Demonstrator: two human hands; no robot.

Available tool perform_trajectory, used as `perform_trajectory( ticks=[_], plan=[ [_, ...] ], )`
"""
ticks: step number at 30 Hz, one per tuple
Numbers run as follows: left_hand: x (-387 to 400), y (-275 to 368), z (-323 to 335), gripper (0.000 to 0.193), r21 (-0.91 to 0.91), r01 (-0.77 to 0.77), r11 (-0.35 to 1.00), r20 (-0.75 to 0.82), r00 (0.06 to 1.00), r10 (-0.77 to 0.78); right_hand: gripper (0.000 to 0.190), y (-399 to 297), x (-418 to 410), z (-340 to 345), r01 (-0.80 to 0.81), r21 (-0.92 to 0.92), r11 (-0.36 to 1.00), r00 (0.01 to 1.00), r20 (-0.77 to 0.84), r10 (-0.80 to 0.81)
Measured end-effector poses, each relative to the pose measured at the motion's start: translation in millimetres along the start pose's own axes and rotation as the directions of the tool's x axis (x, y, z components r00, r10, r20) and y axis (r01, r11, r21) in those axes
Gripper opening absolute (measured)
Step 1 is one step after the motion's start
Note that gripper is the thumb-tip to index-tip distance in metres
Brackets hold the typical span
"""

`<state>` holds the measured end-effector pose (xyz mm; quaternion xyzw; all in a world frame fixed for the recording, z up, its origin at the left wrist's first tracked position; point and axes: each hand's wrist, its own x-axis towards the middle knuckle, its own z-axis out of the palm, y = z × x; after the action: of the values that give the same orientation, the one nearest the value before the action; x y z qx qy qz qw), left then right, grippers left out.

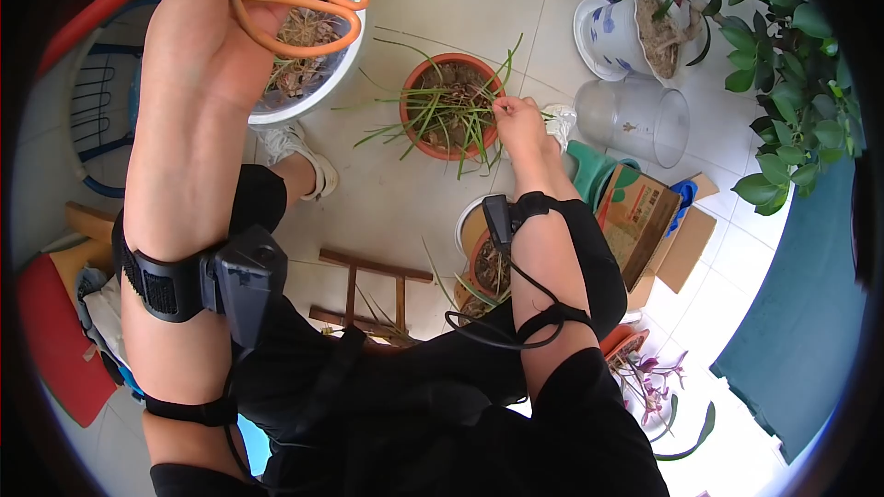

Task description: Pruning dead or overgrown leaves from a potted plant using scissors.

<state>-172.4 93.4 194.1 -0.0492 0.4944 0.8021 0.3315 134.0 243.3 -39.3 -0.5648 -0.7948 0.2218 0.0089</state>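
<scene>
My left hand (207, 27), at the upper left, grips a pair of scissors (297, 0) with orange loop handles, and the blades point left, partly behind the hand. Below the scissors stands a white bucket (349, 69) lined with clear plastic. It holds dry plant scraps (304, 72). A terracotta-coloured pot (409, 128) of soil stands on the floor, its long narrow green leaves (431, 107) spilling over the rim. At the pot's right rim my right hand (521, 124) pinches thumb and forefinger together on a thin leaf, mostly hidden by the fingers.
To the right are a blue-and-white flowerpot (611, 34), a clear plastic cylinder (621, 121), a green container (590, 169) and an open cardboard box (639, 210). A small wooden stool (376, 266) and another potted plant (490, 269) are near my legs. Leafy branches (780, 124) hang at far right.
</scene>
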Motion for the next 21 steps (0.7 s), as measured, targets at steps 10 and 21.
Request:
perform_trajectory(
  ticks=[10,21],
  plan=[
    [-37.0,-8.4,35.3,0.022,0.079,-0.142,0.987,-0.059,0.987,0.146,0.009,-17.9,11.7,0.9,0.141,-0.271,0.952,0.989,0.08,-0.124],
    [-40.0,-14.6,41.2,0.022,0.121,-0.137,0.983,-0.081,0.986,0.147,0.015,-17.0,13.9,5.5,0.366,-0.435,0.823,0.93,0.144,-0.337]
  ],
)
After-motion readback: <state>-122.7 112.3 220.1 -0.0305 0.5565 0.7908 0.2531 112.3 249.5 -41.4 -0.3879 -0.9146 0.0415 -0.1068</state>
